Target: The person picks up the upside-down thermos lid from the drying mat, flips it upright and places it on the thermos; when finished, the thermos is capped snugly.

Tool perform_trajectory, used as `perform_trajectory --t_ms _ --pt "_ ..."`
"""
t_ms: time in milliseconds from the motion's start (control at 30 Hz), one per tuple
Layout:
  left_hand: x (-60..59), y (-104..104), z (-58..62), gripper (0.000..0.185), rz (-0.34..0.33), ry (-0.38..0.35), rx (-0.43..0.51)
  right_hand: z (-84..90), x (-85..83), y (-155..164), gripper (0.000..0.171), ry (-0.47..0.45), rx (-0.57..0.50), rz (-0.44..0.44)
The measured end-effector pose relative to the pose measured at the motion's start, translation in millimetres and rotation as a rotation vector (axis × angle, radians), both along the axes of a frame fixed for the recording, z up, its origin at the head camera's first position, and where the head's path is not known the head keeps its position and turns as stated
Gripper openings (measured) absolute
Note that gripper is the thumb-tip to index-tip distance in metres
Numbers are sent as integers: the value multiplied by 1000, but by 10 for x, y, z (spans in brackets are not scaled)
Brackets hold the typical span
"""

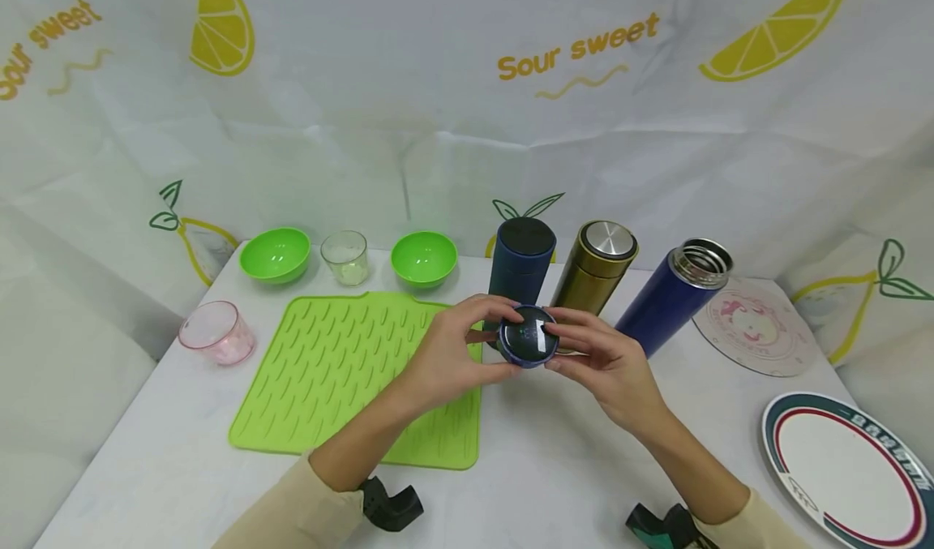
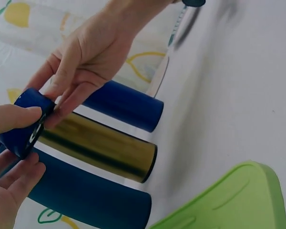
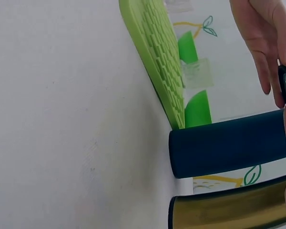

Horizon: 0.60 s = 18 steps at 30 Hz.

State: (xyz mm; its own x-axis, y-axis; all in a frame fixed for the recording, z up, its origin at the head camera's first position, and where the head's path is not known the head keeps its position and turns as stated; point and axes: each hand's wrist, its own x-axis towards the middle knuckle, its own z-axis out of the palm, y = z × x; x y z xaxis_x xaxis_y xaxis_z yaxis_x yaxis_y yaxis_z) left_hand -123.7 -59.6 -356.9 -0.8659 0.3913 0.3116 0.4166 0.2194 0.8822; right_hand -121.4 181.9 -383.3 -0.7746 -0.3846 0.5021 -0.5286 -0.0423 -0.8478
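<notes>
Both hands hold a dark blue bottle lid [image 1: 527, 340] above the table in the head view, its glossy dark face turned up. My left hand [image 1: 454, 353] pinches it from the left, and my right hand [image 1: 611, 364] grips its right side with thumb and fingers. In the left wrist view, the lid's blue side wall [image 2: 20, 112] shows between the fingertips. Behind the right hand stands a blue thermos [image 1: 666, 304], uncapped, its steel mouth exposed. A gold thermos [image 1: 586, 283] and a dark teal-blue thermos [image 1: 516, 269], both capped, stand behind the lid.
A green ribbed mat [image 1: 343, 379] lies left of the hands. Behind it are two green bowls [image 1: 276, 255] and a clear glass [image 1: 346, 257]; a pink glass [image 1: 217, 334] stands left. At right lie a round pink-patterned mat [image 1: 759, 326] and an oval plate [image 1: 846, 468].
</notes>
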Motion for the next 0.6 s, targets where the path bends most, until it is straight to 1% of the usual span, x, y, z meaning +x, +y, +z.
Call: perform_trajectory --t_ms 133,233,300,400,467,500,567,600 --pt "10 25 -3 48 4 74 -63 3 5 1 41 -4 -8 10" --pt "24 30 -4 47 21 120 -122 12 25 4 41 -13 31 10" --pt "34 25 -3 46 34 133 -148 41 45 26 42 4 96 -17" --pt "43 2 0 44 38 143 -165 139 91 114 48 54 212 -97" --pt "45 -18 0 42 33 151 -172 241 129 213 52 110 290 -176" --pt "44 -29 -3 42 30 153 -174 293 149 273 53 140 306 -209" --pt "44 -50 -7 41 25 159 -182 391 180 400 50 196 266 -255" --pt "45 -61 -11 41 24 160 -185 434 182 467 47 222 213 -260"
